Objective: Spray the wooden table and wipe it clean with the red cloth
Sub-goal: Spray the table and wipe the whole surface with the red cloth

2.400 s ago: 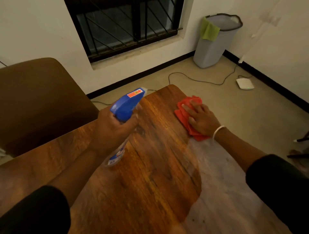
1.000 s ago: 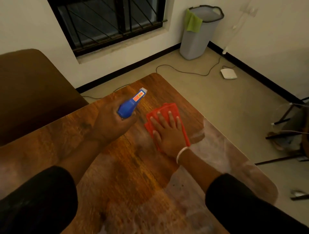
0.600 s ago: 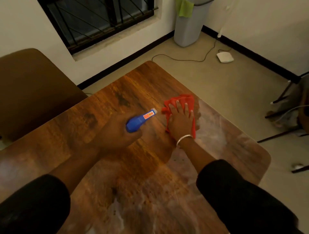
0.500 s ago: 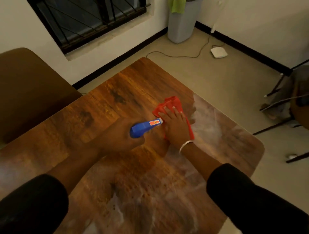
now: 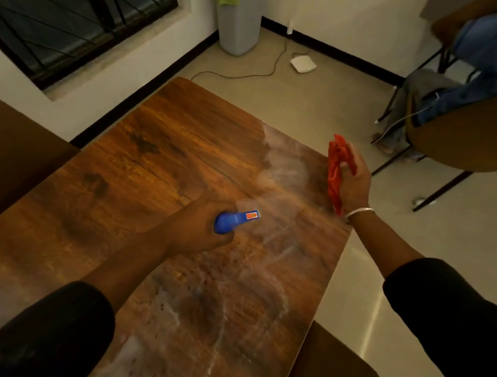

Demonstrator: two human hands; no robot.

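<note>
Both hands busy: left hand [image 5: 200, 228] wrapped tight round the blue plastic spray bottle [image 5: 233, 221], nozzle aimed toward 3 o'clock over the wooden worktop [image 5: 150, 161]; faint mist blur just past the nozzle, so probably mid-spray, judgement only. Right hand [image 5: 353, 185] closed on the bunched red cloth [image 5: 336, 172], held up off the surface at the worktop's 3 o'clock edge, cloth not touching the wood. Thin silver bangle [image 5: 359, 212] on that wrist.

Progress: roughly mid-task. Worktop half toward 12 and 9 o'clock looks dark, even and glossy, likely wiped. Band from 2 o'clock down through 6 o'clock carries pale cloudy smears and streaks, so either wet spray or residue, can't tell which. Left to do: bring cloth down, wipe the streaky half, edge and near corner included.

Containers: spray bottle body hidden by the hand, fill level can't be seen. Grey plastic bin [image 5: 238, 27] on the floor at 12 o'clock, by the wall, green rag [image 5: 228, 2] draped at its rim; inside not visible.

Further out: white flat device [image 5: 303, 64] with cable on the floor at 1 o'clock, brown chair [image 5: 451, 140] with clothes piled on it at 2 o'clock, barred window [image 5: 80, 32] at 11 o'clock.
</note>
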